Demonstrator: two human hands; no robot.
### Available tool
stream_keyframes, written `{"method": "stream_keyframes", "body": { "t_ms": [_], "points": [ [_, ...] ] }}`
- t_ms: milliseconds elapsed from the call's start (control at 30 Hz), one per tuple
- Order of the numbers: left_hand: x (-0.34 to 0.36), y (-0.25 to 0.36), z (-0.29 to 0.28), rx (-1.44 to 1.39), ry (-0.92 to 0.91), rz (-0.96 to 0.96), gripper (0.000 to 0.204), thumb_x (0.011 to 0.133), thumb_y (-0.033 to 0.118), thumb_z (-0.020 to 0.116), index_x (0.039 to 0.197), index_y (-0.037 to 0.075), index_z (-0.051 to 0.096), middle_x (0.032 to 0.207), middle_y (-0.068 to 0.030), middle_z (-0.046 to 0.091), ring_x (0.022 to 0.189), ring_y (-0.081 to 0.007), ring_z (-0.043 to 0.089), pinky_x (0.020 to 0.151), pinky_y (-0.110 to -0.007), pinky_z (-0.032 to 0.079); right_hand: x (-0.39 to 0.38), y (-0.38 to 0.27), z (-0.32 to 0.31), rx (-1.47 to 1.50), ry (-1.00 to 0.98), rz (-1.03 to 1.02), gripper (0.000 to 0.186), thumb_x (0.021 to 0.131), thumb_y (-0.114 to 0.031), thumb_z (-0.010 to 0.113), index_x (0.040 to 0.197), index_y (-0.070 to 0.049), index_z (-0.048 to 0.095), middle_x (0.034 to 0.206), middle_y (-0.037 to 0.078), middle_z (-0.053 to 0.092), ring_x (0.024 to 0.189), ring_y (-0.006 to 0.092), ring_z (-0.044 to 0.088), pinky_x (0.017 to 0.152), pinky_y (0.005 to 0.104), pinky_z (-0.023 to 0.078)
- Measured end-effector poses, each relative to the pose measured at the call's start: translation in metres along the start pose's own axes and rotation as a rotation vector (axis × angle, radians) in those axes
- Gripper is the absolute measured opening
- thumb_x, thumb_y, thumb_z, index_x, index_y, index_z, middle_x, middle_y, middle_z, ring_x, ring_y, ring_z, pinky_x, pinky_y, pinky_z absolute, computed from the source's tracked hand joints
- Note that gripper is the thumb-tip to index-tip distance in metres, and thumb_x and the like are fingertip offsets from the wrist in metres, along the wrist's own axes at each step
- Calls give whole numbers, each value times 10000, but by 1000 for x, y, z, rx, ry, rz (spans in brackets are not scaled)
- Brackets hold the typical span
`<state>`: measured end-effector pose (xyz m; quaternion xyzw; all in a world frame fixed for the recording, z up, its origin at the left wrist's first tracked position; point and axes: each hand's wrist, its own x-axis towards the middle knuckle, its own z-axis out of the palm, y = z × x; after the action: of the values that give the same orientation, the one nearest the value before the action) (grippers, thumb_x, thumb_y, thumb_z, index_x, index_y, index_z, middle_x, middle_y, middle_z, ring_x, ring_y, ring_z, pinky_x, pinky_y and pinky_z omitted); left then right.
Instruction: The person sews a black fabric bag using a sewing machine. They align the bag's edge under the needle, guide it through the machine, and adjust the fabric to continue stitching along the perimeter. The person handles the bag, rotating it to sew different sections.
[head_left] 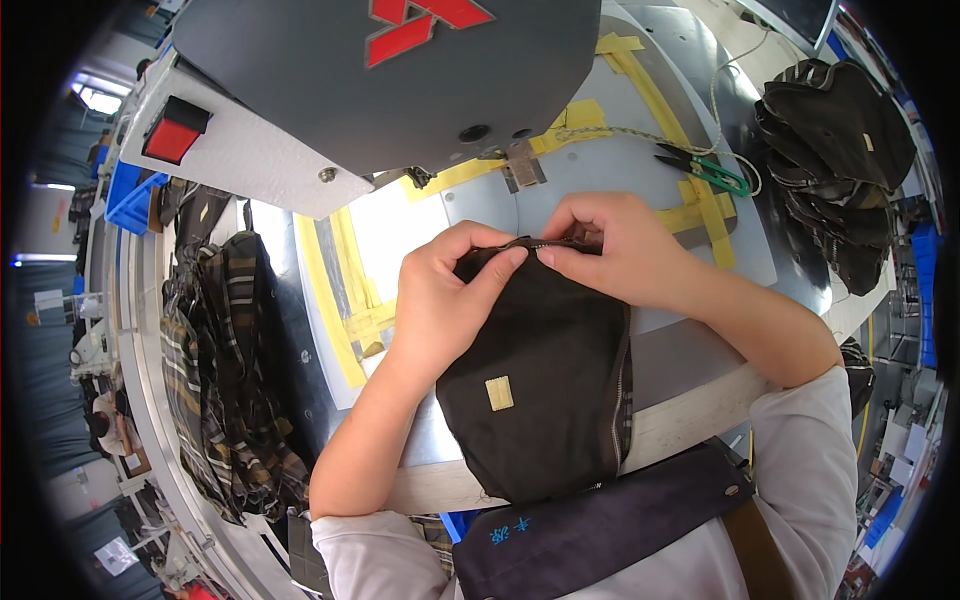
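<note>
Bunching at the far left, plaid cloth [225, 350] lies well apart from the left hand [437, 290], whose thumb and fingers pinch the upper edge of a dark fabric piece [550, 350]. This drapes over the table's front edge [690, 420], between the forearms. The right hand [628, 250] pinches that same upper edge just beside. Farther right lie green-handled scissors [722, 177], then piled dark cloth [835, 130].

- The scene is bright, and the fingers [590, 208] look quite clear.
- Left of the fingers, white glare washes out the work plate [375, 250].
- Just below them, the dark fabric [550, 345] reflects little light.
- Far from them, edges bend, soften and fall into black.
</note>
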<state>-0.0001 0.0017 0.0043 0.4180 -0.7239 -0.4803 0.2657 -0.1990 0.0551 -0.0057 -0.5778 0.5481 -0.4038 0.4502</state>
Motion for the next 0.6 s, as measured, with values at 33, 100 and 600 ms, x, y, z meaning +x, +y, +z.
{"method": "stream_keyframes", "body": {
  "t_ms": [33,100,600],
  "points": [
    [1,-1,0,-26,15,-9,113,842,67,728,907,-5,671,802,-19,674,747,-67,590,711,-219,480,-1,-1,1,16,15,11,165,834,-151,704,876,-2,646,756,66,645,678,123,583,623,281,477],
    [2,-1,0,-78,46,-26,124,833,82,728,903,-3,672,764,-44,666,714,-98,594,697,-239,485,-3,-2,3,47,47,35,160,834,-148,704,869,-3,646,754,63,644,677,125,582,628,278,480],
    [-2,8,2,-15,-42,4,120,841,47,720,930,-6,659,845,-20,679,772,-70,598,740,-222,487,2,-9,-3,72,-68,-19,101,892,-80,664,936,3,625,823,18,612,735,62,570,650,234,477]
  ]
}}
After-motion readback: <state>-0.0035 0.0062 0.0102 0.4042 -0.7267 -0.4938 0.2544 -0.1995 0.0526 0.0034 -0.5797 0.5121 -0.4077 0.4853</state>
